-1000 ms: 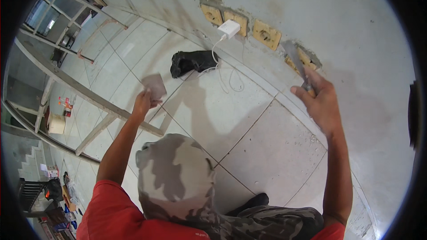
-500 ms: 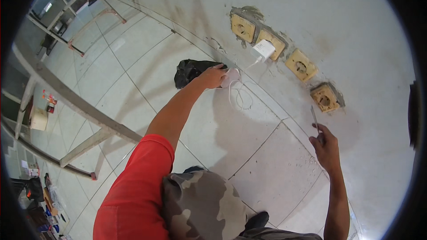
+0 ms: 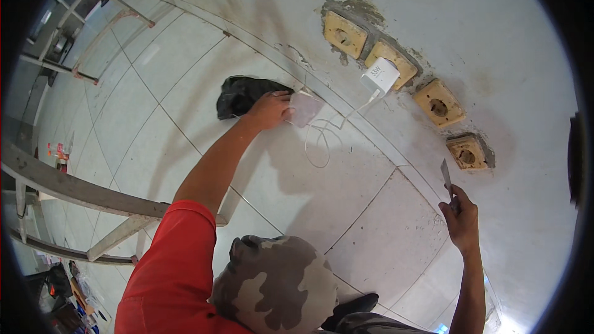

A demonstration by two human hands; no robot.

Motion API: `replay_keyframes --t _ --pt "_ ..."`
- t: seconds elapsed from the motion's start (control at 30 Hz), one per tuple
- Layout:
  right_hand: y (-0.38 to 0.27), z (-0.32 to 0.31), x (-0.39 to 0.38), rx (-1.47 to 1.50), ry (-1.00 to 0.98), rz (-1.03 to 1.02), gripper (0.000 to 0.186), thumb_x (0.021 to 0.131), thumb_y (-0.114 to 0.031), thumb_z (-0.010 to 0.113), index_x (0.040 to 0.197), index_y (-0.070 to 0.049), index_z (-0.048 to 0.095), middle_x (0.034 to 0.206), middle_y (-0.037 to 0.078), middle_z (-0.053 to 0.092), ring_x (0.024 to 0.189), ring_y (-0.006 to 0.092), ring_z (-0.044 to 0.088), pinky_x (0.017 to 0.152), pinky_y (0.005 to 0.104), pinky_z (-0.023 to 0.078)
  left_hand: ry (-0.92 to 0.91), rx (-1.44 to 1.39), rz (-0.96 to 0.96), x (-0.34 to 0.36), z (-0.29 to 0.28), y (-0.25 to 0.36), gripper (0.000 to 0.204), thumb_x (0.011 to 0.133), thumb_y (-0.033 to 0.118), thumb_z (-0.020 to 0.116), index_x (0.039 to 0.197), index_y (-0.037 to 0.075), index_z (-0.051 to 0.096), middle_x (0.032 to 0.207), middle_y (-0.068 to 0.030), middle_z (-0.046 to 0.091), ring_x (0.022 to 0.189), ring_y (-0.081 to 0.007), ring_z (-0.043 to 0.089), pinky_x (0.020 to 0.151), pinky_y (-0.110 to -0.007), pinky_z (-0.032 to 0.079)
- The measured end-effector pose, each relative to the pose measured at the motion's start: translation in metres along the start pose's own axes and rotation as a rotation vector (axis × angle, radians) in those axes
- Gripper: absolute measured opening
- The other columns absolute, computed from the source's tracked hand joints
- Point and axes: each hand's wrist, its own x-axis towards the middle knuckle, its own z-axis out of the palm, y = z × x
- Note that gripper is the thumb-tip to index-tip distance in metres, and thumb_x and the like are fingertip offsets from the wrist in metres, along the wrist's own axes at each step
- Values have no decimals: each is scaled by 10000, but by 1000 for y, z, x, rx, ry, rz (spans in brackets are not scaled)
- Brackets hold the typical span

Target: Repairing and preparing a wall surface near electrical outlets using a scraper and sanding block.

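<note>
My left hand [image 3: 270,111] reaches down to the floor beside the wall, fingers closed at the edge of a pale pink flat phone-like slab [image 3: 307,109]. Close against that hand lies a crumpled black plastic bag [image 3: 238,97]. A thin white cable [image 3: 318,162] loops on the tiles next to the slab and runs up to a white charger [image 3: 380,77], plugged into one of the yellowed wall sockets [image 3: 439,104]. My right hand [image 3: 461,215] grips a knife with a flat metal blade [image 3: 446,175], pointing up, close to the lowest socket [image 3: 468,152].
Rough grey cement surrounds the sockets on the pale wall [image 3: 433,12]. A curved metal frame with legs [image 3: 80,188] stands at the left. Small crumbs lie on the floor tiles [image 3: 396,241] by the wall base. Mixed items [image 3: 68,294] lie at the lower left.
The whole view has shifted a little. My left hand now sits further left over the slab's edge, showing more of the slab. The knife in my right hand points more upright.
</note>
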Motion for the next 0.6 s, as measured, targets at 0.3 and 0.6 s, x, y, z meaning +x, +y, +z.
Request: replay_keyframes --t 0.3,0.6 --pt "-10 -3 -8 -19 22 -60 375 850 -102 672 1186 42 587 568 25 369 524 121 336 509 279 318 74 -39 -222 -54 -38 -57 241 925 230 536 945 26 663 1018 -175 673 1054 -359 611 928 -468 479" --pt "-51 -17 -10 419 0 -117 476 899 -98 589 1342 36 476 721 58 522 520 98 466 467 254 407 411 -231 -712 -41 -102 -40 377 959 298 493 890 -53 614 844 -288 609 845 -471 585 758 -501 449"
